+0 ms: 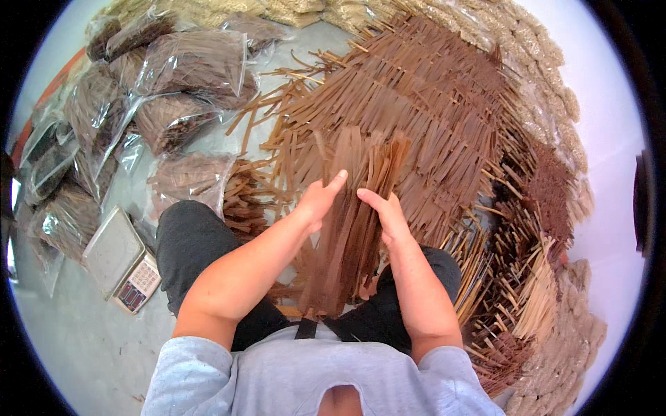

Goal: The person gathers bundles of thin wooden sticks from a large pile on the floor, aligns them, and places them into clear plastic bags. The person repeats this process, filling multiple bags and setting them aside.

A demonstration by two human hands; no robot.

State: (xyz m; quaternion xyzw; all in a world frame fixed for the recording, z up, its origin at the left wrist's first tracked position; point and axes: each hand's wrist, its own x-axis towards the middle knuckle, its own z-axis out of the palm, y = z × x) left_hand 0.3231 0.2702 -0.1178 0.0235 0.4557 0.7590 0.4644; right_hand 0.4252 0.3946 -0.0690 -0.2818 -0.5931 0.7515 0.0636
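A bundle of long, flat, dry brown strips (340, 243) stands fanned out between my knees, its lower ends near my lap. My left hand (323, 200) grips its left side, the thumb laid along the strips. On the right side my right hand (388, 216) closes round the same bundle, thumb pointing inward. The fingers of both hands are partly hidden behind the strips. Just beyond my hands spreads a large heap of similar strips (409, 104), lying in overlapping rows.
Clear plastic bags filled with brown strips (191, 66) are piled at left. Nearer me, another bag (191, 180) lies beside loose strips. A weighing scale (114, 253) rests by my left knee. Pale bagged goods (534, 76) line the far right wall; darker strips (513, 277) lie at right.
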